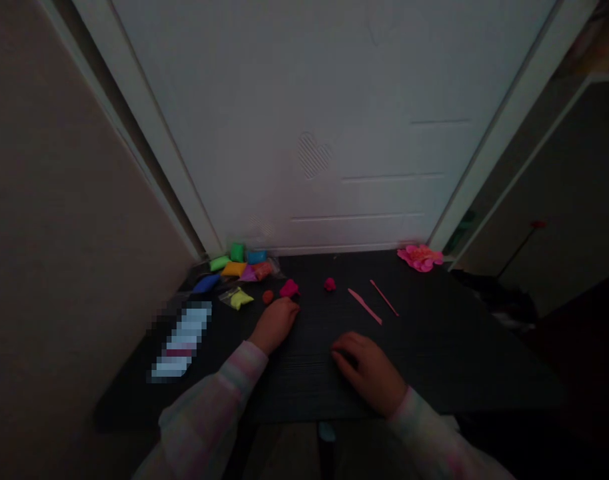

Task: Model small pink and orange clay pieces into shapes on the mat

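Note:
The scene is dim. My left hand (277, 321) reaches forward on the black table (434, 360), its fingertips right beside a pink lump of clay (288, 289) and a small orange lump (268, 297). The fingers curl downward; whether they pinch anything is hidden. My right hand (367, 368) rests on the table nearer to me, fingers bent and pressed down on the surface, with nothing visible in them. A small pink clay ball (329, 285) lies ahead of it. Two thin pink modelling tools (365, 307) (383, 297) lie to the right.
Several coloured clay packets (237, 265) are heaped at the table's back left, with a yellow one (238, 298) nearer. A pink clay flower (420, 257) sits at the back right. A blurred package (180, 340) lies at left. A white door (324, 120) stands right behind the table.

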Tool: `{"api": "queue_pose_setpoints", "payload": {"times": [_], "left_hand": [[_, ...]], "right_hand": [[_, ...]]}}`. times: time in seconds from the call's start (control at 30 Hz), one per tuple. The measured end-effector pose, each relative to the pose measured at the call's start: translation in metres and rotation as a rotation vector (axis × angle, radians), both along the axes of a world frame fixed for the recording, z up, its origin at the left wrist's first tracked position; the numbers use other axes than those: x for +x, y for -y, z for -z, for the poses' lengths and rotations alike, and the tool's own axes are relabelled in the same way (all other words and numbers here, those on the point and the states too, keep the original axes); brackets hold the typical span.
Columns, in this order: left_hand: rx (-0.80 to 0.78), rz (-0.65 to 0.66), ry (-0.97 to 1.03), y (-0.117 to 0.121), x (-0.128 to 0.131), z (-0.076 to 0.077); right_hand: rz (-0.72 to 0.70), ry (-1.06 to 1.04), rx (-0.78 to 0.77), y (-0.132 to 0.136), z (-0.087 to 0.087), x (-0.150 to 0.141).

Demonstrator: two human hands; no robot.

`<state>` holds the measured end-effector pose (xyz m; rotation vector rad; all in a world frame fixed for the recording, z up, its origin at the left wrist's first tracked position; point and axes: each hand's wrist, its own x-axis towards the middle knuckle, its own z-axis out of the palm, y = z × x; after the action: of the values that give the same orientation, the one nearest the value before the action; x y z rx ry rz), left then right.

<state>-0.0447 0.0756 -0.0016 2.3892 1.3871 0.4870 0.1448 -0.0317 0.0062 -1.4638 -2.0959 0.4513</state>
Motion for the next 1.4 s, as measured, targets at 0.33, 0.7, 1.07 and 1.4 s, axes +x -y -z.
{"api": "queue_pose_setpoints", "payload": {"times": [0.33,0.7,1.07,1.4], "left_hand": [[-0.077,-0.046,0.481,0.002,-0.005,0.007],[-0.607,-0.199,0.864,0.002,-0.004,0.001],[-0.762,-0.309,1.163,0.002,-0.002,0.002],[-0.740,-0.246,1.280,0.005,-0.007,-0.005]], "right_hand": [[0.076,-0.163,-0.016,-0.060,0.012,-0.035],[-0.061,-0.132,0.106,-0.090,0.020,-0.051],[-0.052,-0.051,0.155,-0.095,0.017,-0.055],[0.010,-0.250,0.088,-0.096,0.017,-0.051]]}}
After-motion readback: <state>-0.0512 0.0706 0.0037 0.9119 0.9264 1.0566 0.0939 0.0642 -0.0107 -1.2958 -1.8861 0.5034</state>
